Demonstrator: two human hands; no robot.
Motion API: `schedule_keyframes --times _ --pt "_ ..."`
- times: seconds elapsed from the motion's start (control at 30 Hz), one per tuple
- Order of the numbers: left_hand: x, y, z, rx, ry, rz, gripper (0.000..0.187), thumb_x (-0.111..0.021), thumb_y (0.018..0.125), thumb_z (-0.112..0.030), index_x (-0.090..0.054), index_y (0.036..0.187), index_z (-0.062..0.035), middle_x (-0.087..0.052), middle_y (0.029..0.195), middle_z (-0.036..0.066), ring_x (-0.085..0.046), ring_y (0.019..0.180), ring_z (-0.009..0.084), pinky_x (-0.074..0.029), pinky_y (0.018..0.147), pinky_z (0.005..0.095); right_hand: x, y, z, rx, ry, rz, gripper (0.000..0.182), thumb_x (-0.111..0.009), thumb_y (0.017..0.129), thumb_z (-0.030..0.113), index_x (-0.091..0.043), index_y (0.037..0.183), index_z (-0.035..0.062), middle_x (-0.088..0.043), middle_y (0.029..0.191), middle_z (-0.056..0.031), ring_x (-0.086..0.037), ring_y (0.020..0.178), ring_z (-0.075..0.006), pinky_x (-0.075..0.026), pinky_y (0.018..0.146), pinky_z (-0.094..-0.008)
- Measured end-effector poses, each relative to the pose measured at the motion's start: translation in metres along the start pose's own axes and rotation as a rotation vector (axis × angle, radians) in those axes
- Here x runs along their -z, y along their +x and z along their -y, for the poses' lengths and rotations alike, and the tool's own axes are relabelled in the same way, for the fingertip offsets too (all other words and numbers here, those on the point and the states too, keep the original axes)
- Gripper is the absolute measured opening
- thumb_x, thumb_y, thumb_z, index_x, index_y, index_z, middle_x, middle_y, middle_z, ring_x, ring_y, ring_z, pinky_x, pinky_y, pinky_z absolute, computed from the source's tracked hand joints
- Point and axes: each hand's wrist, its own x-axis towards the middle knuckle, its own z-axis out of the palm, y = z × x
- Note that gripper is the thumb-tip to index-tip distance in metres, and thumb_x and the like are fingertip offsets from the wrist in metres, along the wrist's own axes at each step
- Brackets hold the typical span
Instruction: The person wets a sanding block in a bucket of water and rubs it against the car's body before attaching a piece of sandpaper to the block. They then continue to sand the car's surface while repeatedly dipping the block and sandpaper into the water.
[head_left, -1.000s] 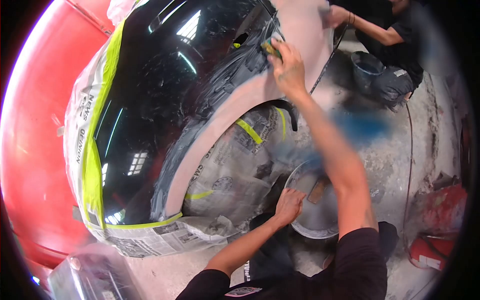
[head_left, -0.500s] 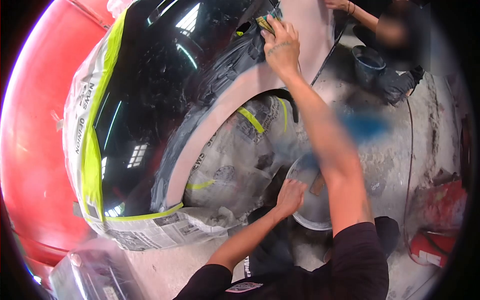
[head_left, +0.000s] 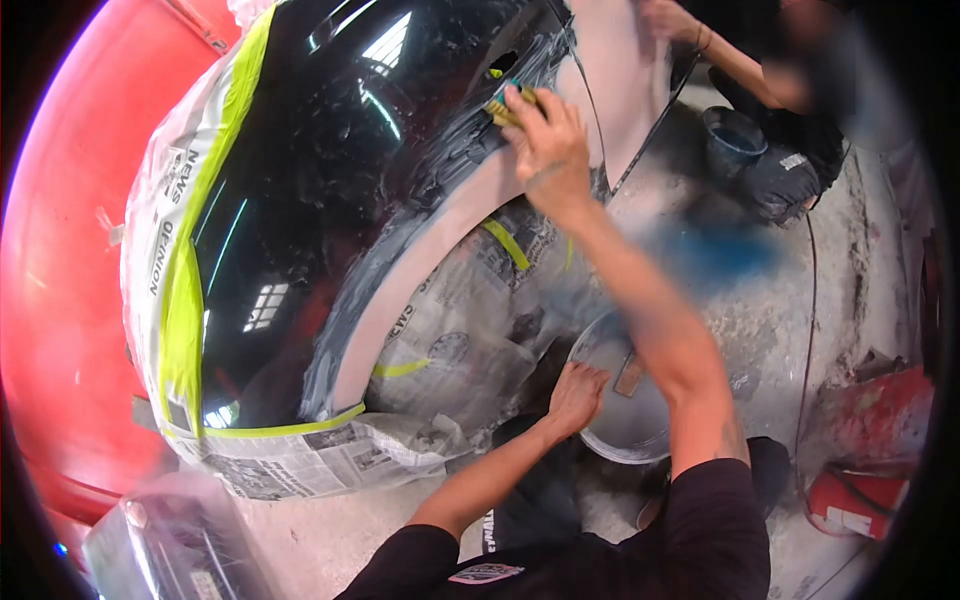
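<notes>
My right hand (head_left: 555, 150) is closed on a small yellow-and-green sponge (head_left: 500, 106). It presses the sponge to the black car panel (head_left: 300, 180), on a smeared grey wet band (head_left: 430, 180) above the wheel arch. A pale pink strip (head_left: 400, 270) follows the arch edge. My left hand (head_left: 578, 398) is curled closed at the near-left rim of a round bucket (head_left: 625, 455); whether it grips anything is hidden. A brown block (head_left: 629, 376) shows at the bucket. Newspaper masking (head_left: 450, 330) with yellow-green tape covers the wheel opening.
Another person's hand (head_left: 675, 20) touches the panel at the upper right, near a dark bucket (head_left: 735, 138). A red car surface (head_left: 70, 250) lies at the left. Red equipment (head_left: 855, 500) stands at the lower right. A plastic-covered object (head_left: 175, 540) sits at the lower left.
My right hand has slid the sponge down and to the left along the grey band. My left hand stays by the bucket rim. The view has shifted slightly.
</notes>
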Motion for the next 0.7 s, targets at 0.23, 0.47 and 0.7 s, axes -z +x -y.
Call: schedule_keyframes --times 0.23,0.47,0.7 --pt "0.002 -0.003 0.000 -0.012 0.002 -0.008 0.021 -0.067 0.085 -0.002 -0.073 0.105 -0.0049 -0.071 0.091 0.010 -0.065 0.095 0.0320 -0.045 0.093 0.0451 -0.009 0.017 -0.012 -0.117 -0.032 0.021 0.048 -0.074 0.092 0.011 -0.070 0.140 0.0125 -0.066 0.126 -0.0162 -0.063 0.112 -0.0394 -0.050 0.095 -0.0517" --pt "0.005 -0.006 -0.002 0.030 0.000 0.039 0.022 -0.067 0.085 -0.002 -0.074 0.106 -0.0053 -0.072 0.092 0.010 -0.066 0.097 0.0317 -0.045 0.095 0.0452 -0.007 0.044 -0.048 -0.113 -0.057 -0.104 0.043 -0.075 0.093 0.014 -0.071 0.136 0.0115 -0.068 0.125 -0.0214 -0.065 0.109 -0.0426 -0.053 0.096 -0.0497" --pt "-0.002 -0.005 0.001 -0.005 -0.009 -0.005 0.021 -0.066 0.087 -0.002 -0.075 0.106 -0.0058 -0.073 0.092 0.010 -0.065 0.096 0.0312 -0.046 0.094 0.0449 0.012 -0.007 0.012 0.077 0.046 0.021 0.042 -0.076 0.093 0.014 -0.072 0.134 0.0103 -0.070 0.121 -0.0223 -0.066 0.110 -0.0453 -0.054 0.095 -0.0493"
